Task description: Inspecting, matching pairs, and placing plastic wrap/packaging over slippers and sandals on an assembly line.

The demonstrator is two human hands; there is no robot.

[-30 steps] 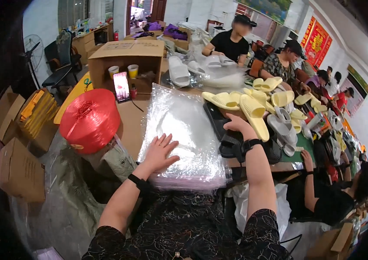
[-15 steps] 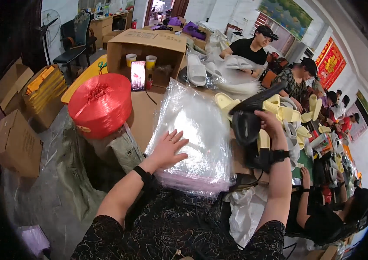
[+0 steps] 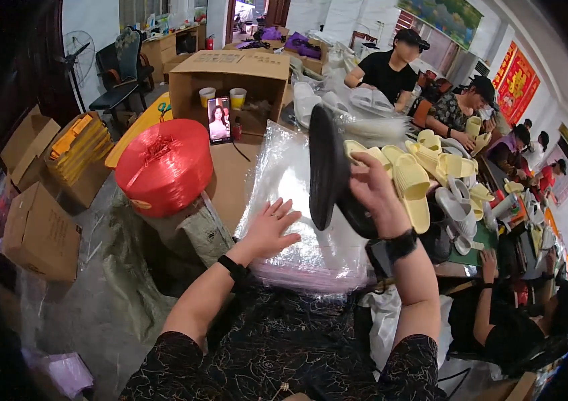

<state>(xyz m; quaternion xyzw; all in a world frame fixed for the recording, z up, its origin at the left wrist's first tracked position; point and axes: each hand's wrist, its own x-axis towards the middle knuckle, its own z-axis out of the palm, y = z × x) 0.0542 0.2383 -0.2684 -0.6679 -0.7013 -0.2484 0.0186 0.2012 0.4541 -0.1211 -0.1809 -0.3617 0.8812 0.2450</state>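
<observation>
A pair of black slippers (image 3: 324,167) is held by the right hand (image 3: 377,194), whose fingers are closed around them; one slipper is stood nearly upright, and the other is partly hidden beside the hand. Half a second earlier, the pair was held to the right of the stack of clear plastic bags (image 3: 284,177), next to the yellow slippers (image 3: 412,184); now it has been brought leftward, above the right part of this stack. Whether the bags are touched by the slippers cannot be told.

The left hand (image 3: 272,230) is kept as before: it is opened, with palm down and fingers spread on the bags, and nothing is gripped by it. On the phone (image 3: 219,120), which is placed before the cardboard box (image 3: 230,65), a different picture is now shown. The red roll of string (image 3: 163,167) is left in its place, at the left of the bags.
</observation>
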